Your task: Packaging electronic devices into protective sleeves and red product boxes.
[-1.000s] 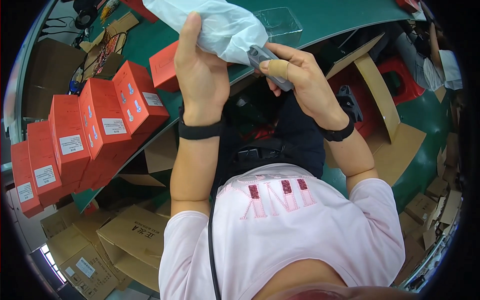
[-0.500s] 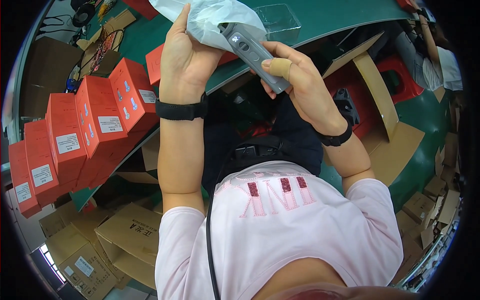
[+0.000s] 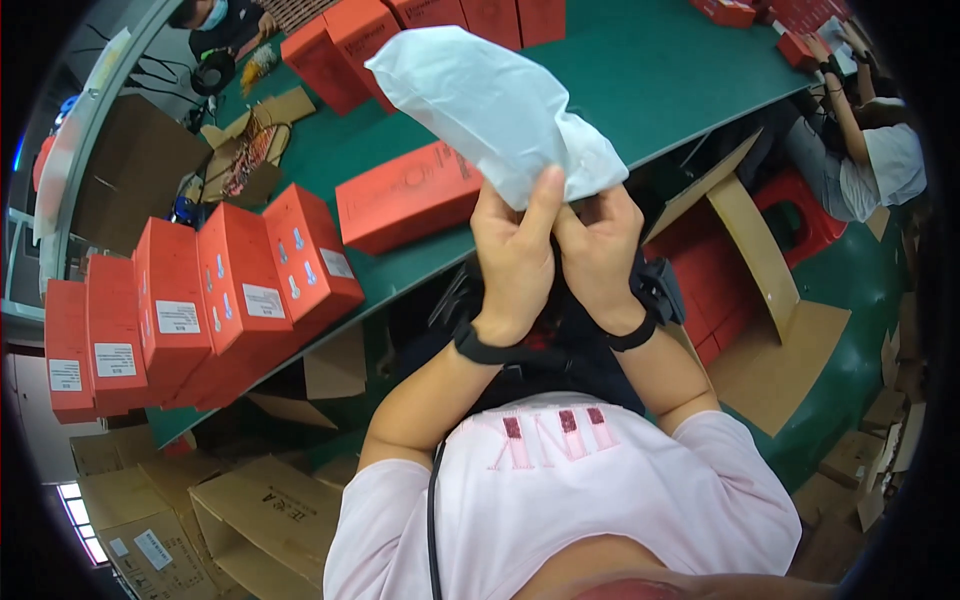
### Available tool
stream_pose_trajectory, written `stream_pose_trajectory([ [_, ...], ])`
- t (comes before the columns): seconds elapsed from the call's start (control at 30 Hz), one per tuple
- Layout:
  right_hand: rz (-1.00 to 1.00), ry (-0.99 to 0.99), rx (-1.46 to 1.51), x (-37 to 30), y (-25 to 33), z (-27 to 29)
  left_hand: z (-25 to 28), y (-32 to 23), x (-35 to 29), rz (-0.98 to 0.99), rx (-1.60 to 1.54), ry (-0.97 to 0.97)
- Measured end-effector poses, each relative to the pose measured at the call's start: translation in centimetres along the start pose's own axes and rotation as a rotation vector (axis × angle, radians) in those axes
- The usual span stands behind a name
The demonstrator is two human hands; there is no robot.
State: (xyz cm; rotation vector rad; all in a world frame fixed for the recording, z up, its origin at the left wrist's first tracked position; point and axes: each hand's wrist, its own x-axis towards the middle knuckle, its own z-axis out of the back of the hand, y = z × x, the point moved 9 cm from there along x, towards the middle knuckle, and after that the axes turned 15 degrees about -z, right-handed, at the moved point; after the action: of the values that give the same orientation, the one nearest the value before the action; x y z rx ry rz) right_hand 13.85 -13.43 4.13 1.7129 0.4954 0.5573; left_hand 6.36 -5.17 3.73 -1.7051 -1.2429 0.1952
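Observation:
A white pouch [image 3: 480, 105], bulging lengthwise, is held up over the near edge of the green table. My left hand [image 3: 515, 255] pinches its lower end, thumb on top. Beside it, my right hand [image 3: 598, 250] grips the same end at the right corner, its fingers mostly behind the material. Both hands are closed and nearly touching. What fills the pouch is hidden; the grey handheld device does not show. Just left of the pouch, a red box [image 3: 400, 200] lies on the table, partly covered by it.
A row of red boxes [image 3: 235, 270] with white labels stands at the table's left edge. More red boxes [image 3: 365, 40] line the back. An open carton [image 3: 715, 270] holding red boxes is at my right. A co-worker [image 3: 870, 150] sits at far right; another person is at far left.
The grey device has gone out of sight, and the pouch now looks filled. My right hand has moved from the device to the pouch's end, beside my left. The view has shifted.

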Motion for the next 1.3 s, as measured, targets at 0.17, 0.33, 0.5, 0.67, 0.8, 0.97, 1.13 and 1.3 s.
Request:
stream_pose_trajectory([
  [0.17, 0.159, 0.081, 0.060, -1.1, 1.0, 1.1, 2.5, -2.4, 4.2, 0.185, -0.323, -0.002],
  [0.33, 0.201, 0.084, 0.021, -2.3, 0.2, -0.7, 0.4, -1.3, 2.4, 0.060, -0.127, -0.004],
  [0.5, 0.248, 0.005, 0.051, -1.2, 1.5, -0.4, -0.5, -0.5, 0.5, 0.116, -0.351, 0.112],
  [0.67, 0.684, -0.022, -0.647, -4.7, 6.3, -2.1, 1.4, -0.6, 3.4, 0.348, -0.410, -0.156],
  [0.8, 0.561, -0.067, -0.485, -4.8, 10.0, 3.1, 2.2, -1.9, 4.9, 0.306, -0.449, -0.136],
  [0.97, 1.056, 0.004, -0.974, -4.6, 10.9, -3.6, 1.1, -2.0, 3.1, 0.341, -0.466, -0.049],
  [1.13, 0.603, 0.155, -0.675, -1.1, 7.8, -1.8, 1.9, -1.9, 2.8, 0.354, -0.402, -0.137],
  [1.3, -0.624, 0.652, 0.338, -0.3, -3.1, -1.0, 1.0, -4.3, 1.4, 0.258, -0.062, 0.380],
])
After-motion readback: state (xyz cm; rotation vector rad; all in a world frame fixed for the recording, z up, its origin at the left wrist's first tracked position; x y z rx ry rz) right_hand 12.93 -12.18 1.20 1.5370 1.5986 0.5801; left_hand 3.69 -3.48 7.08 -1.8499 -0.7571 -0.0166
